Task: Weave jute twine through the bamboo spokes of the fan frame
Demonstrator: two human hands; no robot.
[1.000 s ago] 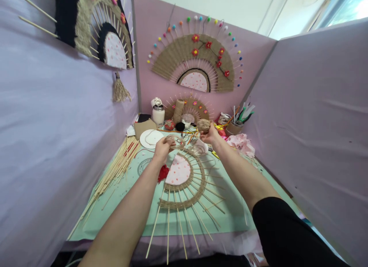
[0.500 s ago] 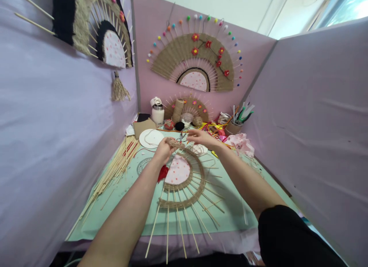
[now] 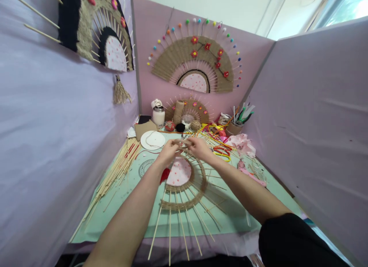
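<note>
A half-round fan of bamboo sticks and jute twine (image 3: 201, 190) lies on the green table, several sticks reaching over its near edge. Its centre is a white half-disc with pink dots (image 3: 179, 172). My left hand (image 3: 169, 153) is closed on the far end of the woven band. Close beside it, my right hand (image 3: 200, 149) pinches the tan jute twine (image 3: 181, 143) there. Fingers partly hide the strands, so the exact path of the twine cannot be made out. A red piece (image 3: 165, 176) shows beside the half-disc.
Bamboo sticks (image 3: 110, 182) lie in a heap at left, near a white disc (image 3: 153, 140). A bottle (image 3: 158, 115), yarn balls and a tool pot (image 3: 234, 128) stand at the back. A pink glue gun (image 3: 253, 175) lies right. Finished fans hang on the partitions.
My right hand has moved left and down to the far end of the fan, and its fingers have closed on the twine. My left hand keeps its hold at almost the same spot.
</note>
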